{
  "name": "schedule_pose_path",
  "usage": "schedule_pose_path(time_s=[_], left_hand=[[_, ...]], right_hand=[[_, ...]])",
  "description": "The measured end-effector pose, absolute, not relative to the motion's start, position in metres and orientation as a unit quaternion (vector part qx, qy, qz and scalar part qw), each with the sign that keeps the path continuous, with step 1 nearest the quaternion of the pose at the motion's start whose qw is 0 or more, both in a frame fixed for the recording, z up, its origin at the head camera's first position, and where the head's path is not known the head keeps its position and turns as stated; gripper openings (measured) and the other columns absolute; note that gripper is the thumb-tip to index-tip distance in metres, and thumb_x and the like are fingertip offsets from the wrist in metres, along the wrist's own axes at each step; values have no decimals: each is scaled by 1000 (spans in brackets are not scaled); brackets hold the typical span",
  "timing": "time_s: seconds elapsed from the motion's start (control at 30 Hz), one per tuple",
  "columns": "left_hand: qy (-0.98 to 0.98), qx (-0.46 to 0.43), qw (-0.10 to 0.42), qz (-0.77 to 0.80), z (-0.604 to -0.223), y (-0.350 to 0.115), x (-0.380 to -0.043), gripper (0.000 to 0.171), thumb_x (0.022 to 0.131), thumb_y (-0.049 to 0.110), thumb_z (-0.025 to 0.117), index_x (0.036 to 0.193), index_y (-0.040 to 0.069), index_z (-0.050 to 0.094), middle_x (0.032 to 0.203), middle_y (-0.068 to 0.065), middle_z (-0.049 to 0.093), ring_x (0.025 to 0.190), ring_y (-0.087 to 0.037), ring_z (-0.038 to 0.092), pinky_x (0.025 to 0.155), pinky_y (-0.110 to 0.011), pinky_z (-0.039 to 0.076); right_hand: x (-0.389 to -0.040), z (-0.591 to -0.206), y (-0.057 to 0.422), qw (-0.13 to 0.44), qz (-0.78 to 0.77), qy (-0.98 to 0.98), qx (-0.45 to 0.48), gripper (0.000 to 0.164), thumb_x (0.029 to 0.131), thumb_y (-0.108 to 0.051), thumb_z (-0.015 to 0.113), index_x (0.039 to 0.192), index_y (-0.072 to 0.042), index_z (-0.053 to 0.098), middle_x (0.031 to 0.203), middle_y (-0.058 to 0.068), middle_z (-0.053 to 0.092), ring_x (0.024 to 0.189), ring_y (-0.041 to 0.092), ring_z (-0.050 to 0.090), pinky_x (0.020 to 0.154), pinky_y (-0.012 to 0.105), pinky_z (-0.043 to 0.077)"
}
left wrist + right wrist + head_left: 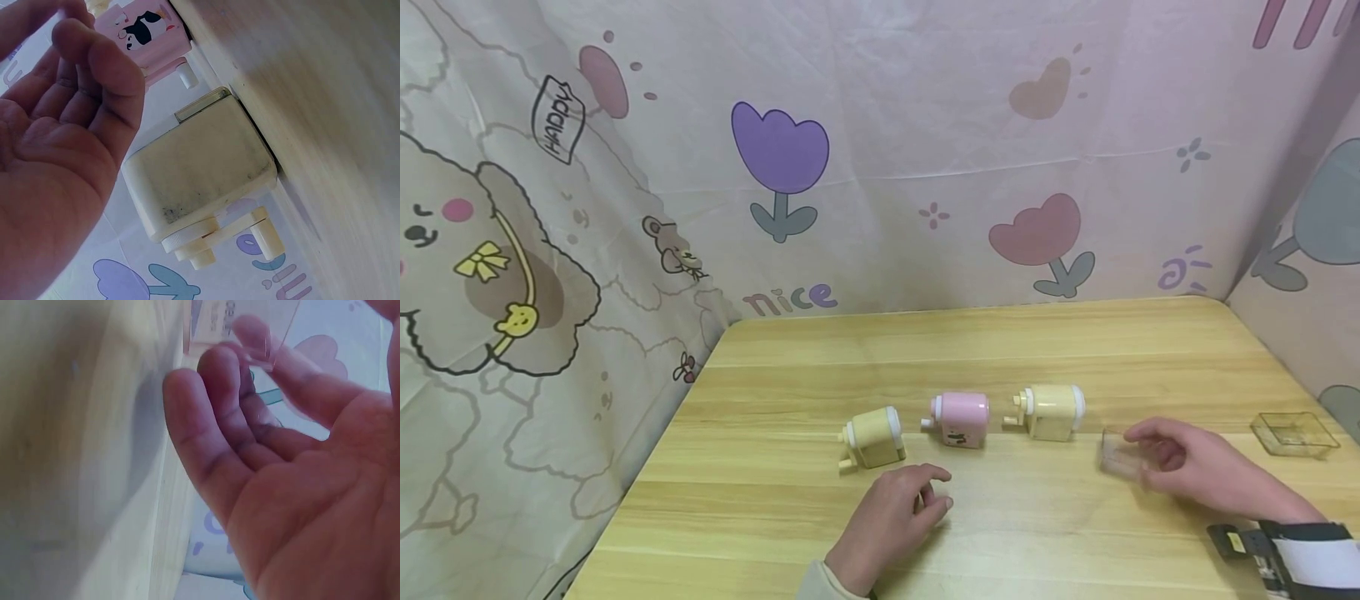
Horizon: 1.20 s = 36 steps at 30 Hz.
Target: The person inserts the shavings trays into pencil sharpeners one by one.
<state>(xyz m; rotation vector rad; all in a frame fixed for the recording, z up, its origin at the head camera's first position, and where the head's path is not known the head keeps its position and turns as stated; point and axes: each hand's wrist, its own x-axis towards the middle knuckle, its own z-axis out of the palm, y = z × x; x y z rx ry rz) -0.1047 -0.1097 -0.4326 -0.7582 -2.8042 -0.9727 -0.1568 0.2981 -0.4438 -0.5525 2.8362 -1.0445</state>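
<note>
Clear box (1115,456) is showing blurred over the right part of the bench (1037,550), where the right hand (1202,471) is pinching it, its grip clamped on the box. The left hand (891,512) is hovering just beside a yellow sharpener (876,440), its grip apart, fingers loosely curving. A pink sharpener (965,419) is standing between that one and a second yellow sharpener (1052,412), nearer the box. A yellow tray (1296,451) is lying beyond the right wrist.
</note>
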Motion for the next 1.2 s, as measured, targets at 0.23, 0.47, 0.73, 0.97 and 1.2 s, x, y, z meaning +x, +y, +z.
schedule_pose_path(time_s=[0.23, 0.47, 0.73, 0.97, 1.2], left_hand=[[-914, -247, 36, -320, -432, -110, -104, 22, 89, 24, 64, 108, 12, 67, 71, 19, 48, 60, 4, 45, 60, -13, 39], [-914, -246, 37, -319, -432, -109, -104, 22, 89, 24, 64, 107, 12, 67, 71, 19, 49, 61, 4, 45, 60, -13, 40], [-914, -249, 40, -319, -432, -107, -105, 23, 90, 25, 64, 108, 12, 67, 72, 19, 49, 61, 5, 45, 61, -14, 40], [-921, -238, 46, -306, -429, -100, -108, 31, 90, 30, 63, 117, 15, 64, 86, 15, 55, 63, 4, 43, 62, -17, 40], [-927, -256, 88, -260, -415, -91, -121, 54, 89, 30, 65, 136, 13, 45, 115, -2, 52, 70, -3, 44, 60, -17, 41]], right_hand=[[-153, -447, 290, 58, -387, 885, -252, 50, 72, -11, 77, 118, -6, 58, 100, 2, 59, 81, 8, 54, 67, 27, 49], [-149, -447, 280, 70, -409, 861, -294, 50, 72, -11, 77, 119, -10, 58, 105, 1, 60, 86, 11, 56, 71, 29, 50], [-145, -447, 261, 77, -403, 861, -300, 47, 74, -23, 79, 117, -17, 61, 107, -6, 62, 88, 8, 56, 73, 28, 50], [-142, -448, 246, 99, -430, 842, -311, 46, 75, -22, 78, 116, -13, 60, 104, -2, 61, 87, 11, 57, 72, 29, 50], [-141, -448, 241, 114, -425, 848, -296, 46, 75, -24, 78, 116, -16, 60, 100, -2, 60, 86, 12, 55, 71, 29, 49]])
